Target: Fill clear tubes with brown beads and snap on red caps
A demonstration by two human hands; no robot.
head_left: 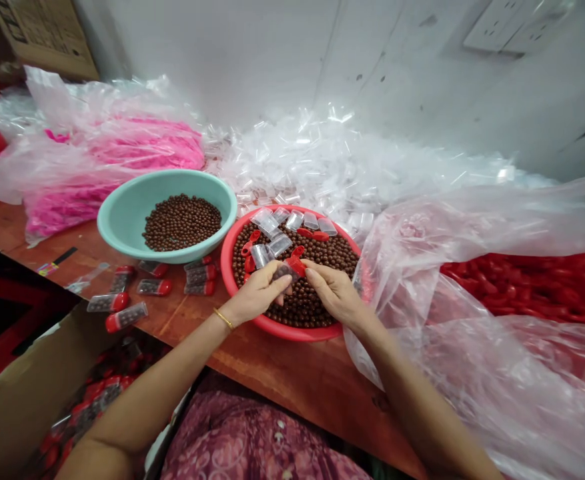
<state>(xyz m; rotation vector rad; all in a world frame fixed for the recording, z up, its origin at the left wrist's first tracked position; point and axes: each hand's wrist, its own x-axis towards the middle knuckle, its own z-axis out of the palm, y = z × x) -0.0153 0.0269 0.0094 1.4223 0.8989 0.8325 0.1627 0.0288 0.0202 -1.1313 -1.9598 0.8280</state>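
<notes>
Over a red basin [228, 267] of brown beads [299, 308], my two hands meet. My left hand [258, 291] is closed around a small clear plastic container [283, 272] with dark beads inside; the fingers partly cover it. At the container's open end, a red flip-top cap [297, 262] is pinched between the thumb and fingers of my right hand [336, 291]. I cannot tell whether the cap is fully seated. Several empty clear containers [279, 245] and loose red caps [313, 235] lie on the beads.
A turquoise bowl [115, 213] of brown beads stands to the left. Several filled, red-capped containers [155, 287] lie before it, above a carton [27, 380]. Clear containers [302, 160] are heaped by the wall. At right sits a plastic bag [417, 267] of red caps; pink pieces [147, 143] fill another.
</notes>
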